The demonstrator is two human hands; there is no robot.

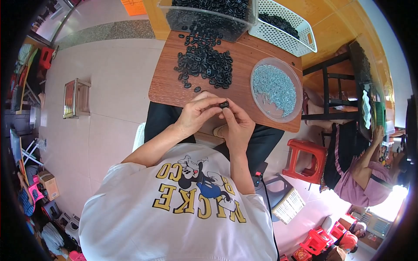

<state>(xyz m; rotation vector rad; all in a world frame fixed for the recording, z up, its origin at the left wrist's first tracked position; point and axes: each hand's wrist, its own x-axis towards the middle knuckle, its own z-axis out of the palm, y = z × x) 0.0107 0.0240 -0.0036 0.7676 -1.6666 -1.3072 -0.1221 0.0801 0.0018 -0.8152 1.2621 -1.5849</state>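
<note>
Just off the near edge of the wooden table (163, 87), both hands meet around one small black oval plastic piece (224, 105). My left hand (198, 114) pinches it from the left between thumb and fingertips. From the right, the thumb and fingers of my right hand (237, 122) close on the same piece. Whether a screw sits in it is too small to make out. Beyond the hands lies a loose heap of similar black oval pieces with two holes (204, 63). A round clear tub of small silvery screws (275, 89) stands to the right on the table.
At the table's far side are a clear bin (207, 24) full of black pieces and a white perforated basket (287, 41) holding more. A metal-framed stool (77, 98) stands left, a red stool (306, 159) right. Another person (365, 178) sits at a table on the right.
</note>
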